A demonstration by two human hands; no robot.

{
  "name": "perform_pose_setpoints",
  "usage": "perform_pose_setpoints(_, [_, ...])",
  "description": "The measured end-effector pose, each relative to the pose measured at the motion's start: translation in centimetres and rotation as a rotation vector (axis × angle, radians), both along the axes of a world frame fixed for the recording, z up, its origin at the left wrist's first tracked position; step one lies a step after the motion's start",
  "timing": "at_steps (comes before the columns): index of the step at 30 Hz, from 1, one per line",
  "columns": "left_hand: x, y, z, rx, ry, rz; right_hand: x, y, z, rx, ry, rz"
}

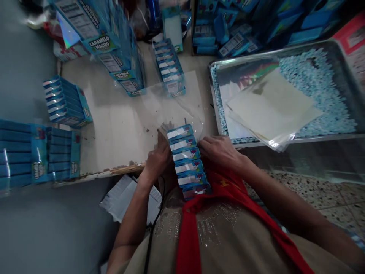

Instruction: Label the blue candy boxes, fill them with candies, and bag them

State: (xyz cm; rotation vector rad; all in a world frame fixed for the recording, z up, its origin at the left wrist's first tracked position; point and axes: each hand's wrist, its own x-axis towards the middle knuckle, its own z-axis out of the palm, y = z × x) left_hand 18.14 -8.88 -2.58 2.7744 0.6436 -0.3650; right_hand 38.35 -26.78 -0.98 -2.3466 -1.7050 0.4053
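Red strap (199, 228) nearest; left hand (156, 160) and right hand (221, 151) clamp a row of blue boxes (188, 161) at the worn white tabletop (119, 129) edge. Beyond: metal tray (327, 139) of pale candies, clear sheets (270, 108), stacked cartons (114, 49).

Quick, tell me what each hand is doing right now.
Left hand: closed on the left side of the row of blue boxes.
Right hand: pressed against the row's right side.

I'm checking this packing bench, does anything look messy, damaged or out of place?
The table's front edge looks chipped, and dark crumbs lie on its top. Loose white papers lie below the edge. A stack of clear sheets overhangs the metal tray's rim.
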Motion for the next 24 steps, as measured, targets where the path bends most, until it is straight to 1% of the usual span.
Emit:
perform_pose_setpoints(2, [0.0,-0.3,-0.5,0.006,-0.021,0.032,-0.1,-0.6,-0.6,0.051,-0.027,0.009])
perform_pose_setpoints(3, [0.1,-0.4,-0.7,0.012,-0.034,0.042,-0.1,-0.6,-1.1,0.061,-0.043,-0.014])
perform_pose_setpoints(8, [0.1,-0.1,-1.3,0.054,-0.079,0.045,-0.5,0.4,-3.5,0.124,-0.053,-0.223])
perform_pose_setpoints(10, [0.0,0.0,-1.3,0.082,-0.08,0.064,-0.8,0.9,-4.2,0.148,-0.023,-0.29])
perform_pose_setpoints(12, [-0.1,0.1,-1.4,0.085,-0.081,0.076,-1.1,1.3,-4.4,0.151,0.019,-0.331])
perform_pose_setpoints(15, [0.0,0.3,-1.4,0.053,-0.061,0.063,-1.3,1.9,-4.0,0.098,0.105,-0.371])
perform_pose_setpoints(19, [0.2,0.4,-1.4,0.013,-0.017,0.064,-1.4,2.8,-2.4,-0.105,0.146,-0.376])
perform_pose_setpoints(21, [0.3,0.2,-1.6,0.002,0.003,0.092,-1.3,2.9,-1.5,-0.194,0.144,-0.339])
perform_pose_setpoints(24, [0.4,0.0,-1.8,-0.016,0.029,0.115,-0.9,2.7,-0.4,-0.237,0.147,-0.247])
